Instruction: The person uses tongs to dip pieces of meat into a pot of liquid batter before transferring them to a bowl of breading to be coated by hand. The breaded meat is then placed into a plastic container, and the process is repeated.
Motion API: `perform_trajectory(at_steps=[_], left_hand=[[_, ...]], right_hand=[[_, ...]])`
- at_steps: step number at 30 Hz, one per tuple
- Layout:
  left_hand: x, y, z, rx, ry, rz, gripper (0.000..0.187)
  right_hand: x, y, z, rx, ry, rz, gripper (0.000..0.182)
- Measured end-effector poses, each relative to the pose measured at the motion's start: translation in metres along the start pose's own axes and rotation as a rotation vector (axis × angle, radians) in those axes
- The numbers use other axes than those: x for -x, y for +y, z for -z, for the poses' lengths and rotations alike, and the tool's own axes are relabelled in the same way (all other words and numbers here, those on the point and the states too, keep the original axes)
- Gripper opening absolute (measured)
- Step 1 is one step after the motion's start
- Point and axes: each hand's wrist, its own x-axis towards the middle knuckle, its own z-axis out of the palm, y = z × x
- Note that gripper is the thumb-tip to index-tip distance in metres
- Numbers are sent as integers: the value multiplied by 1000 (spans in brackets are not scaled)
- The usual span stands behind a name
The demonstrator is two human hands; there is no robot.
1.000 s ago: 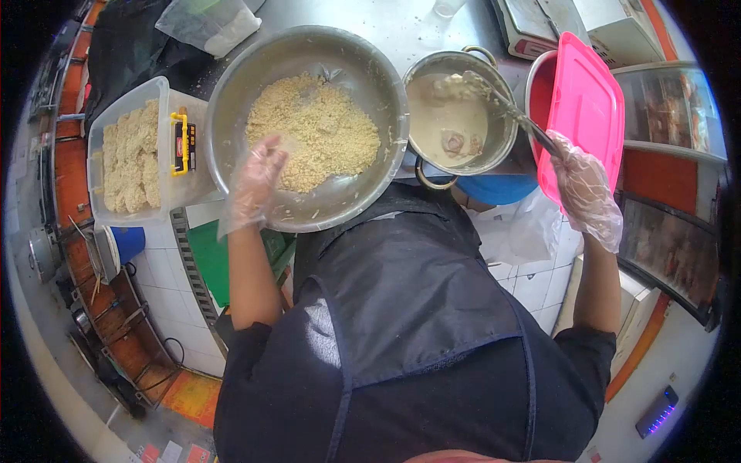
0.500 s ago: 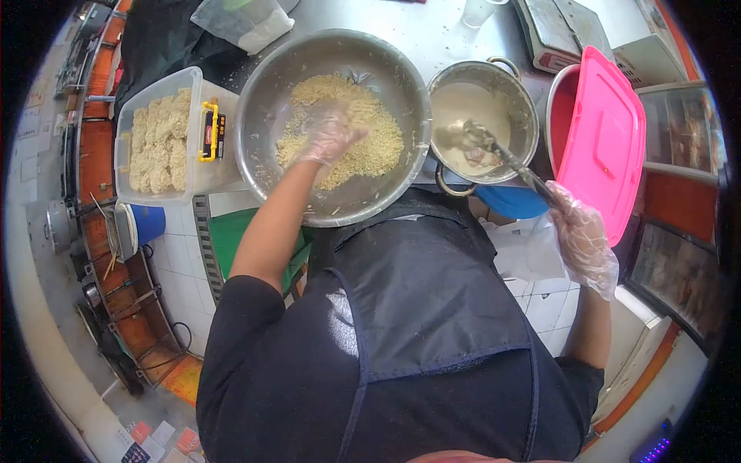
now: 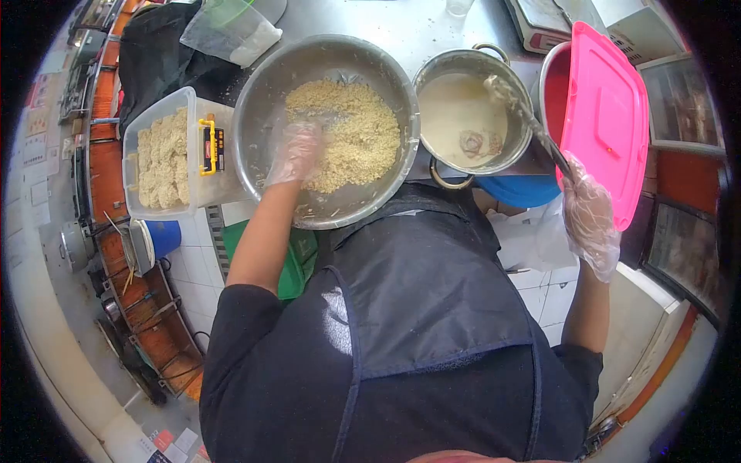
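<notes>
My left hand [image 3: 296,153], in a clear plastic glove, is in the wide metal bowl [image 3: 258,100] at the left edge of the pale crumbs [image 3: 359,139]; its fingers are blurred. In a similar glove, my right hand [image 3: 590,216] is closed around the dark handle of the tongs [image 3: 540,133]. The tongs' coated tips are over the far right side of the metal pot [image 3: 437,171]. White batter [image 3: 455,116] fills much of that pot, and a lump [image 3: 472,142] lies partly sunk near its front.
A plastic box [image 3: 191,189] of crumb-coated pieces [image 3: 164,158] stands left of the bowl. Right of the pot, a pink lid [image 3: 610,127] leans on a red-lined container [image 3: 556,85]. A clear bag [image 3: 231,35] and a scale [image 3: 544,23] lie farther back.
My left hand has moved left through the crumbs. The tongs' tips have risen from the batter toward the pot's far right rim, leaving the lump behind. The whole view has shifted slightly.
</notes>
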Motion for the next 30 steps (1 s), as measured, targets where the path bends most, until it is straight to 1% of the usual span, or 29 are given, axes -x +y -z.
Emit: perform_trajectory(at_steps=[1,2,3,4,5,7,8,9,10,11,12,13,14,15,16,17,19,21,22,23,24,26,27,28,29,30], left_hand=[[5,-4,1,-330,125,-102,38],[16,6,14,-333,123,-100,38],[30,20,27,-237,289,-176,36],[40,39,44,-138,455,-251,34],[44,56,57,-139,452,-249,34],[48,81,75,122,-419,-47,32],[48,77,65,120,-418,-39,32],[48,68,45,100,-530,-150,37],[50,65,41,80,-640,-258,42],[49,60,39,82,-638,-241,42],[45,56,38,146,-537,-55,41],[45,52,40,207,-432,128,41],[51,47,43,424,-270,172,33],[54,41,46,423,-263,182,33],[56,35,49,469,-66,202,34],[59,28,51,513,132,222,35],[52,-15,44,562,177,256,38],[54,-32,44,617,225,291,41],[55,-29,54,784,279,373,42],[57,-27,66,953,333,453,43],[59,-21,79,964,342,461,43],[61,-11,102,900,319,581,51],[55,-29,81,916,326,587,51],[38,-57,46,852,321,543,52],[28,-75,27,787,317,499,53],[25,-78,25,804,326,502,53]], right_hand=[[3,-4,4,-31,-27,45,34],[8,-10,7,-61,-54,89,34],[11,-15,8,-64,-56,89,34],[13,-20,10,-83,-163,34,38],[16,-23,11,-101,-270,-20,42],[22,-18,4,-75,-261,26,43],[23,-17,3,-87,-270,48,43],[22,-18,1,-101,-280,74,42],[20,-21,3,-108,-284,87,42],[16,-26,7,-98,-284,31,42],[14,-30,8,-89,-286,-25,42],[13,-27,6,-96,-293,-10,42],[13,-20,3,-90,-219,-31,42],[12,-14,1,-82,-144,-54,43],[9,-10,0,-101,-139,-105,43],[6,-7,-2,-103,-141,-95,43],[3,-7,-4,-110,-85,-176,43],[0,-14,1,-86,-90,-195,42],[-1,-19,5,-65,-88,-224,41],[1,-26,6,-58,-89,-210,41],[3,-32,9,-90,-93,-184,42],[9,-45,15,-110,-98,-147,42],[12,-53,16,-197,-87,-104,42],[13,-62,18,-283,-75,-58,43],[12,-72,18,-270,-72,-41,43],[11,-82,17,-336,-107,-2,43]])
